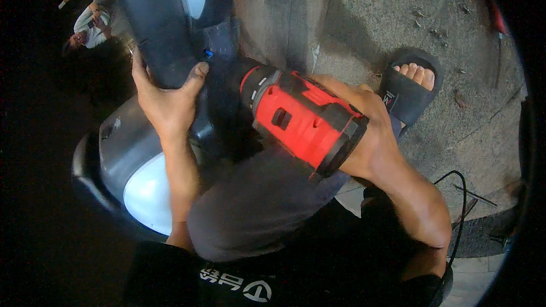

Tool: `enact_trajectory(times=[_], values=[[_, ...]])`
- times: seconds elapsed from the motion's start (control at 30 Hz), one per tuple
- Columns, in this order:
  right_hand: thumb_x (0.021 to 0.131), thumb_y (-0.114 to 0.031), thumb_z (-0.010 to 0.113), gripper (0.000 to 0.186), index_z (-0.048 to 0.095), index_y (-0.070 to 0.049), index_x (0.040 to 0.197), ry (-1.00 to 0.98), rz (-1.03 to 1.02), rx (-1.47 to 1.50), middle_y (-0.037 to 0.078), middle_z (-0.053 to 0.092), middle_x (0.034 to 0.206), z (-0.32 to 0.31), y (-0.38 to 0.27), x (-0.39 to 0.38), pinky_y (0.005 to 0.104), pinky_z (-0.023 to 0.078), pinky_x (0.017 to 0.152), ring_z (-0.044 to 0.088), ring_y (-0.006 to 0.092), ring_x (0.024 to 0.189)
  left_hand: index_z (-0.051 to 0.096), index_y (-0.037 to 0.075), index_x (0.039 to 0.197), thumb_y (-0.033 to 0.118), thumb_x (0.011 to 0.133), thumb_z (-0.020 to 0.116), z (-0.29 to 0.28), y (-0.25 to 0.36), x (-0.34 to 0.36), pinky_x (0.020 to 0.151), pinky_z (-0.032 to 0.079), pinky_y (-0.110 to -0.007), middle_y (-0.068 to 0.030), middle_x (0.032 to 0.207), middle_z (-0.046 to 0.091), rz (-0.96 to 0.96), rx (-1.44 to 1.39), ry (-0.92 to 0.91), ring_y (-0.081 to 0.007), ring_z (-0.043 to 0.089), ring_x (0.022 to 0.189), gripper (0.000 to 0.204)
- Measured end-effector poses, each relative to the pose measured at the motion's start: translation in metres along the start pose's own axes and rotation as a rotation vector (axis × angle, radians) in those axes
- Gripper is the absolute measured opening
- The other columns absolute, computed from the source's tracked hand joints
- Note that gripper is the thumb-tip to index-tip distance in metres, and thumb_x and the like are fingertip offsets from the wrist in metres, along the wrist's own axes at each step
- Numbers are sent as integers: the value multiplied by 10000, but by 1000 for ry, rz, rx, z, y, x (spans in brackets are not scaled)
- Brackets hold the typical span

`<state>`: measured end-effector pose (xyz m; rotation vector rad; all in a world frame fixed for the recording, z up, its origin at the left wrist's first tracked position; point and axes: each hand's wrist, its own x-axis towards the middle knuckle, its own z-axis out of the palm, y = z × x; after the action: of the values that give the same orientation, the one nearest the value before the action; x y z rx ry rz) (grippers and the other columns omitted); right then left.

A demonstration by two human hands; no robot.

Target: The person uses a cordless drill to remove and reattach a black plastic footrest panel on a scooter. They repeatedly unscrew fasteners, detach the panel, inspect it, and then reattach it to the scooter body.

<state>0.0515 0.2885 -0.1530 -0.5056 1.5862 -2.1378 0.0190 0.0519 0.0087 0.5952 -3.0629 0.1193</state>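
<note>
My left hand (165, 102) grips the lower end of a long dark plastic body panel (156, 17), thumb on one side and fingers round the other. Close to the thumb, a small blue piece (209, 53) sits in an opening. My right hand (369, 125) is wrapped round a red and black cordless drill (301, 122), its front end pointing left at the dark bodywork. The drill's tip is lost in shadow, so I cannot tell what it touches. Below my left hand lies a rounded dark part with a pale blue-white panel (151, 190).
A foot in a black slide sandal (412, 85) rests on the rough concrete floor (352, 11). Small loose bits (435, 35) lie beyond it. A black cable (463, 193) hangs near my right arm, by thin metal rods (476, 195). Another person (94, 28) is at the upper left.
</note>
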Motion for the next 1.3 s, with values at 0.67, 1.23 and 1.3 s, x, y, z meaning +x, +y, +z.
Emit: enact_trajectory(times=[0.67,1.23,1.3], values=[[673,-225,787,505,683,-40,1132,-34,9,-100,128,709,1099,-70,24,-19,390,491,852,679,309,910,427,-31,1308,216,615,930,-13,-6,7,998,438,-388,-180,1216,515,-58,27,-20,-281,538,1115,891],[679,-193,785,551,660,-49,1197,45,71,-367,152,681,1192,-78,6,-10,379,480,895,670,322,1006,387,-33,1292,181,614,909,-14,7,12,986,448,-405,-199,1203,512,-39,31,-103,-311,548,1118,882],[684,-173,790,535,666,-48,1188,58,91,-362,163,677,1198,-83,7,-11,401,469,907,662,339,1022,420,-21,1279,163,651,897,-15,15,9,966,459,-385,-170,1186,546,-51,-22,-77,-272,567,1086,809]])
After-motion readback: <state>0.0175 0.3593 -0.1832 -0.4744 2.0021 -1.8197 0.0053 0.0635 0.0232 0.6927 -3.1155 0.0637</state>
